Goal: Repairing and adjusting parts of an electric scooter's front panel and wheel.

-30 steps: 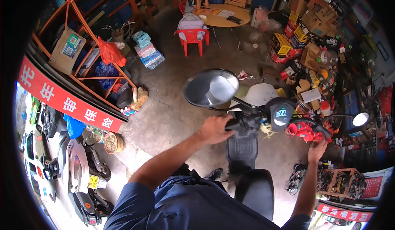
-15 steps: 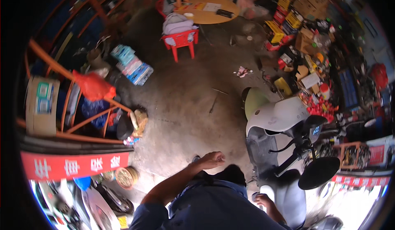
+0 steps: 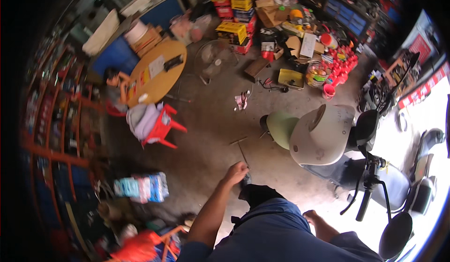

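Note:
My left hand (image 3: 236, 172) hangs in front of me with its fingers curled closed; whether anything is inside them is hidden. Just beyond it, a thin T-shaped metal tool (image 3: 238, 141) lies on the concrete floor, its shaft running toward my hand in the picture. My right hand (image 3: 310, 217) is low beside my waist, partly covered by my shirt, so its fingers do not show clearly. To my right stands a pale scooter (image 3: 315, 139), its black handlebar and mirror nearest me. Neither hand is seen touching it.
Ahead on the left are a round wooden table (image 3: 161, 85) with a person seated, and a red plastic chair (image 3: 164, 126) draped with cloth. Wrapped packs (image 3: 140, 187) lie at left. Stacked boxes (image 3: 232, 32), a yellow tray (image 3: 290, 78) and a pink cup (image 3: 328, 91) stand ahead right.
My view has swung to the right and moved forward. The table and chair now sit further left, and the T-shaped tool is nearer my left hand. That hand stays curled.

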Available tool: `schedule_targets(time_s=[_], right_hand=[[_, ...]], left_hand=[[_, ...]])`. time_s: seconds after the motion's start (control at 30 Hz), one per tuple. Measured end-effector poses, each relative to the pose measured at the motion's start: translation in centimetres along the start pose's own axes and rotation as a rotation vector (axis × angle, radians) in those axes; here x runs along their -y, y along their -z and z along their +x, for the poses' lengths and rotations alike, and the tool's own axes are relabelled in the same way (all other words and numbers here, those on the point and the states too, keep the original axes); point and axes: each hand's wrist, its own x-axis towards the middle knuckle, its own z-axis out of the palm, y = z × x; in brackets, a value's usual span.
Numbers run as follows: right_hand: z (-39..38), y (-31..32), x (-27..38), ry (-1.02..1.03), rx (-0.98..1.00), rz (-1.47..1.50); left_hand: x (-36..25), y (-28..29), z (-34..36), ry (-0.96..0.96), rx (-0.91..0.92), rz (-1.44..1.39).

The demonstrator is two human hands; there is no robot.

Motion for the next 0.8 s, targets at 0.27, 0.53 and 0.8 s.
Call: schedule_targets(time_s=[0.27, 0.53, 0.8], right_hand=[[2.0, -1.7, 25.2, 0.274, 0.181, 0.525], [5.0, 0.4, 42.9, 0.352, -0.165, 0.708], [2.4, 3.5, 51.7, 0.306, -0.368, 0.936]], left_hand=[[24.3, 23.5, 1.2, 0.125, 0.118, 0.215], [17.5, 30.8, 16.6, 0.905, -0.015, -0.458], [3.5, 38.4, 56.0, 0.396, 0.163, -0.06]])
